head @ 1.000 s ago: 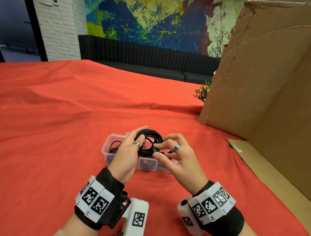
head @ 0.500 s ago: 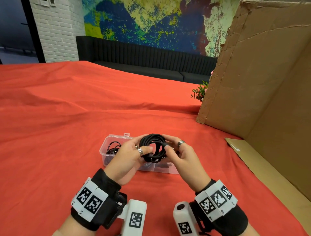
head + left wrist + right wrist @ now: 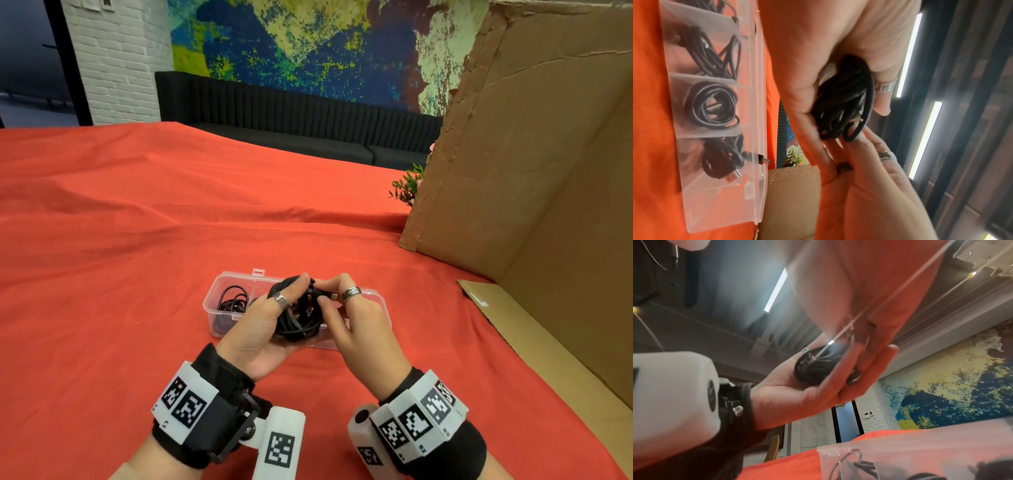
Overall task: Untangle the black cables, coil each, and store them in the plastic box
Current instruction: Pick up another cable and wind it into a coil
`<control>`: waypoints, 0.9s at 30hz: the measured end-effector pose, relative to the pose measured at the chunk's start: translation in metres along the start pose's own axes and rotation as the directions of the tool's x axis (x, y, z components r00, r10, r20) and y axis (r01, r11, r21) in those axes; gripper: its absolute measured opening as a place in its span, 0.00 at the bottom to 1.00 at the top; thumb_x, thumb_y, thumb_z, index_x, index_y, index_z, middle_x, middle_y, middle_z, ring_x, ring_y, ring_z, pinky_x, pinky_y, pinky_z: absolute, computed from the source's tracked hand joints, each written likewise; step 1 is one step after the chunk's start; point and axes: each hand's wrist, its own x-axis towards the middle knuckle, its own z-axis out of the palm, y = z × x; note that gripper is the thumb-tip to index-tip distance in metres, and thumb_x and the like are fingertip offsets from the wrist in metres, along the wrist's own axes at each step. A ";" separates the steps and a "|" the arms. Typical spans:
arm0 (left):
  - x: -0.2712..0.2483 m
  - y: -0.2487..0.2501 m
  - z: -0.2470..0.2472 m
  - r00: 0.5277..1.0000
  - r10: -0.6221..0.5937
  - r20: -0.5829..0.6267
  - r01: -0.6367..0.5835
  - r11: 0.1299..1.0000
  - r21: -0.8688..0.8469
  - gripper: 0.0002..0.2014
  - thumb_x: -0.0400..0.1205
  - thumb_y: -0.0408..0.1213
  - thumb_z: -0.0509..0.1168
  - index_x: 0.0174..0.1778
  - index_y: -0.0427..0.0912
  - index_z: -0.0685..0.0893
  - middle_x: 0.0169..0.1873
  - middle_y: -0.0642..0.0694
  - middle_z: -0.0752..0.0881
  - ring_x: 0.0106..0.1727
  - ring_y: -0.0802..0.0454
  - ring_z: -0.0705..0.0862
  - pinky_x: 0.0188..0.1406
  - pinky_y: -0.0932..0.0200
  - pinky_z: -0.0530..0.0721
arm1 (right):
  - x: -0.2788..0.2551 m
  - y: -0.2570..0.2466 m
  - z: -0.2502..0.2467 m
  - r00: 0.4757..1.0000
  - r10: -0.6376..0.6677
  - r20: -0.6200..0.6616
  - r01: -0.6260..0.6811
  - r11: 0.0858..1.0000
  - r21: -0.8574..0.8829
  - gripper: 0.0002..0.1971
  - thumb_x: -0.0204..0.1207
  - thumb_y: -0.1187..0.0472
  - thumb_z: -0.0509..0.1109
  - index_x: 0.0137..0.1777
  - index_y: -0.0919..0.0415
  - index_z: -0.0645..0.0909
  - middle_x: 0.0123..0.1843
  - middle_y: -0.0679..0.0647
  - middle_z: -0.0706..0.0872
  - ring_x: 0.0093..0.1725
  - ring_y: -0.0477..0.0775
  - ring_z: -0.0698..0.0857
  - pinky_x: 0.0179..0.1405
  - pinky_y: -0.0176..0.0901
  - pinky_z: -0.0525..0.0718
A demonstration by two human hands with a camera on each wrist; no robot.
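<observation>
Turned a little more on edge since half a second ago, the cable bundle [image 3: 299,313], and lower in the left hand [image 3: 263,329]; right hand [image 3: 356,320] now up at the top of the bundle, pinching the loose plug end [image 3: 327,294].

Left grip: fingers curled round the bundle, thumb over the top; right grip: thumb and fingertips closed on the plug end, other fingers bent.

Bundle held in the air just in front of the plastic box [image 3: 380,310], on the near side of it; not yet inside.

Looks light and bendy; springy too, so likely to pop open if let go; best held across all the loops at once, with the plug end tucked in.

Box on the counter [image 3: 137,274], covered in red cloth; from the left wrist view, three parts of the box already hold black cables [image 3: 712,105]; one more part at the end looks free, so probably the spot for this one.

Cardboard wall [image 3: 534,171] to the right, well apart; small green plant [image 3: 407,186] behind its edge; black sofa [image 3: 291,116] far back; nothing between the hands and the box.
</observation>
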 end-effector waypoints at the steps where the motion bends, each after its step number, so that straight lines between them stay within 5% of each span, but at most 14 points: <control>1: 0.000 0.000 0.000 1.000 0.008 -0.004 -0.007 0.999 0.031 0.12 0.71 0.42 0.69 0.46 0.41 0.89 0.42 0.40 0.88 0.42 0.47 0.88 0.38 0.51 0.87 | 0.000 0.000 -0.001 0.999 -0.033 -0.027 0.032 0.999 -0.043 0.09 0.78 0.60 0.61 0.53 0.60 0.80 0.49 0.39 0.84 0.48 0.42 0.81 0.49 0.23 0.74; 6: 0.000 -0.001 -0.004 0.997 0.056 -0.044 -0.050 0.989 0.140 0.17 0.68 0.38 0.70 0.52 0.37 0.82 0.38 0.40 0.85 0.36 0.46 0.86 0.43 0.48 0.78 | 0.004 0.005 -0.011 0.967 -0.179 -0.183 0.101 0.925 -0.367 0.10 0.76 0.50 0.63 0.48 0.48 0.86 0.62 0.47 0.74 0.50 0.47 0.70 0.56 0.25 0.65; 10: 0.000 -0.001 -0.003 0.997 0.068 -0.031 -0.063 0.990 0.125 0.15 0.67 0.37 0.72 0.50 0.41 0.87 0.42 0.39 0.84 0.44 0.46 0.84 0.35 0.54 0.84 | 0.003 0.000 -0.007 0.965 -0.166 -0.205 0.117 0.966 -0.232 0.09 0.75 0.55 0.67 0.50 0.53 0.87 0.42 0.43 0.75 0.43 0.40 0.72 0.48 0.22 0.68; 13: 0.000 0.000 -0.002 0.997 0.053 -0.052 -0.048 0.994 0.100 0.18 0.67 0.40 0.72 0.51 0.36 0.85 0.44 0.36 0.80 0.44 0.43 0.81 0.37 0.52 0.81 | 0.002 -0.002 -0.006 0.977 -0.039 -0.210 0.032 0.999 -0.040 0.03 0.71 0.57 0.71 0.43 0.52 0.84 0.38 0.44 0.82 0.39 0.37 0.80 0.40 0.22 0.72; 17: 0.002 -0.001 0.000 0.996 0.058 -0.071 -0.054 0.997 0.062 0.32 0.70 0.40 0.71 0.64 0.23 0.74 0.50 0.36 0.81 0.43 0.48 0.82 0.36 0.55 0.82 | 0.001 -0.001 -0.005 0.978 0.029 -0.204 -0.014 0.997 0.074 0.02 0.68 0.59 0.74 0.39 0.55 0.84 0.38 0.47 0.85 0.37 0.43 0.82 0.37 0.29 0.77; 22: 0.005 -0.003 -0.001 0.988 0.089 -0.124 -0.088 0.996 0.017 0.11 0.65 0.33 0.73 0.39 0.43 0.80 0.29 0.47 0.82 0.29 0.52 0.81 0.31 0.59 0.79 | -0.003 -0.003 0.001 0.972 -0.021 -0.236 0.029 0.999 0.032 0.07 0.69 0.58 0.73 0.39 0.62 0.85 0.36 0.52 0.83 0.35 0.48 0.82 0.36 0.37 0.79; 27: 0.004 -0.003 0.002 0.985 0.103 -0.141 -0.101 0.995 0.023 0.17 0.69 0.37 0.70 0.50 0.33 0.79 0.24 0.47 0.74 0.21 0.56 0.70 0.17 0.65 0.71 | 0.001 -0.003 0.001 0.968 0.050 -0.248 -0.029 0.996 0.088 0.05 0.69 0.58 0.73 0.40 0.59 0.86 0.37 0.50 0.85 0.37 0.46 0.84 0.37 0.37 0.80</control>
